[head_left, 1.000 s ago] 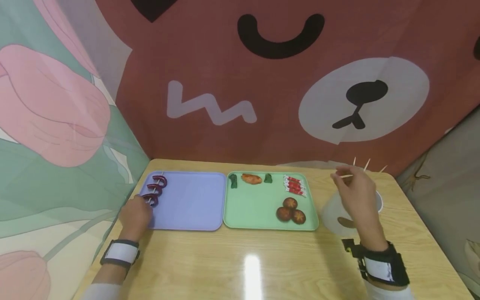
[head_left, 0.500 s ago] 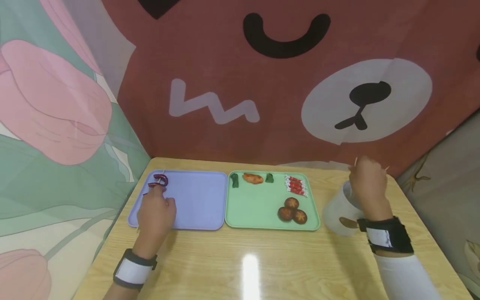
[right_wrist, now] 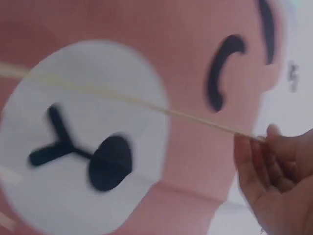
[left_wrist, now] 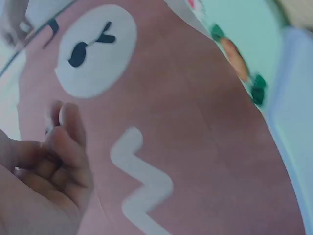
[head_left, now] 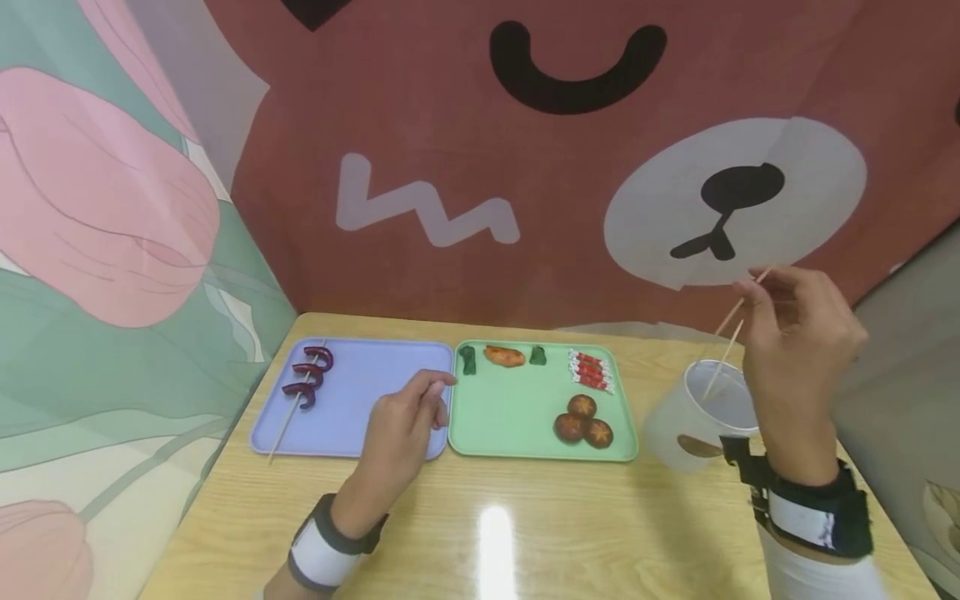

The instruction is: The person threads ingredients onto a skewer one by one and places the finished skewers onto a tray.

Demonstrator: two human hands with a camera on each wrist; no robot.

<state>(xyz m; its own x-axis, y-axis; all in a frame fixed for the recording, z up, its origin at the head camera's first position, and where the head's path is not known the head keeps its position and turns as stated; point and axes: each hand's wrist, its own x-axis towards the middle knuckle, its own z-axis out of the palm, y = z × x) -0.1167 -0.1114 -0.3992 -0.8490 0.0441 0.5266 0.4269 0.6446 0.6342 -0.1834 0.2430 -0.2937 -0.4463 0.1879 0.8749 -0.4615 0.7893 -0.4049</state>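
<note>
My right hand [head_left: 806, 337] pinches a thin wooden skewer [head_left: 731, 315] by its upper end, above the white cup [head_left: 675, 421]. In the right wrist view the skewer [right_wrist: 195, 120] slants away from the thumb and fingertips. Another skewer [head_left: 723, 360] leans inside the cup. My left hand [head_left: 405, 425] hangs over the right side of the purple tray [head_left: 360, 408], fingers loosely curled around nothing. On that tray's left side lies a skewer threaded with three dark red curled pieces [head_left: 307, 372], like octopus tentacles, its lower tip past the front rim.
Beside the purple tray, a green tray [head_left: 502, 417] holds three brown mushrooms [head_left: 570, 427], several red-and-white striped pieces [head_left: 591, 371], an orange-brown piece [head_left: 504, 357] and two dark green pieces [head_left: 468, 360]. A cartoon-printed cloth [head_left: 420, 283] stands behind the wooden table [head_left: 420, 517].
My left hand has left the threaded skewer and moved right across the purple tray. My right hand dipped to the cup, then rose with a skewer out of it.
</note>
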